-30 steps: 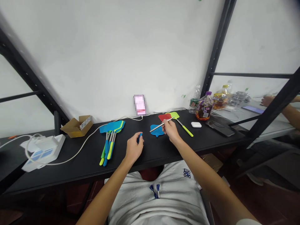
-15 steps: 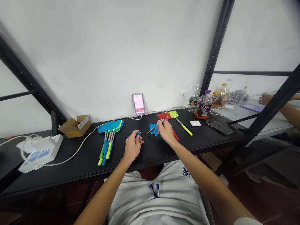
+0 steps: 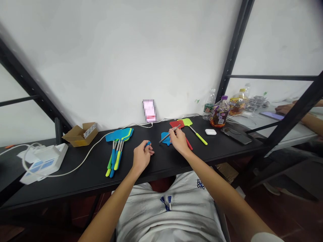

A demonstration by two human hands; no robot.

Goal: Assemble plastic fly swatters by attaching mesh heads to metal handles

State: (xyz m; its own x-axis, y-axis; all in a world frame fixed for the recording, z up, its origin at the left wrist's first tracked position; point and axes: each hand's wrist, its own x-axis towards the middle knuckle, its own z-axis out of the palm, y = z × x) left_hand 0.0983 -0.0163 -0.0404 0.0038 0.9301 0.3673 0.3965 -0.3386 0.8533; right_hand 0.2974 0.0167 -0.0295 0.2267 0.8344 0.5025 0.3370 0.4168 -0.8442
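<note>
My left hand (image 3: 142,155) is closed over the black tabletop around a blue piece (image 3: 148,144); only its end shows above the fingers. A thin grey metal rod (image 3: 165,137) slants through the closed fingers of my right hand (image 3: 178,138). Below the rod lies a blue fly swatter head (image 3: 166,142), partly covered by that hand. Just behind are a red fly swatter (image 3: 177,123), its shaft hidden by the hand, and a yellow-green fly swatter (image 3: 201,138). Left of my left hand, several blue and green fly swatters (image 3: 117,135) lie stacked, handles toward me.
A phone (image 3: 149,111) leans on the wall with a white cable. At left are an open cardboard box (image 3: 80,136) and a white power strip (image 3: 46,164). A white case (image 3: 210,132), a dark phone (image 3: 236,135) and two bottles (image 3: 220,112) stand or lie at right.
The view has shifted very slightly. Both hands keep nearly the same place and hold, with the left one a touch farther left.
</note>
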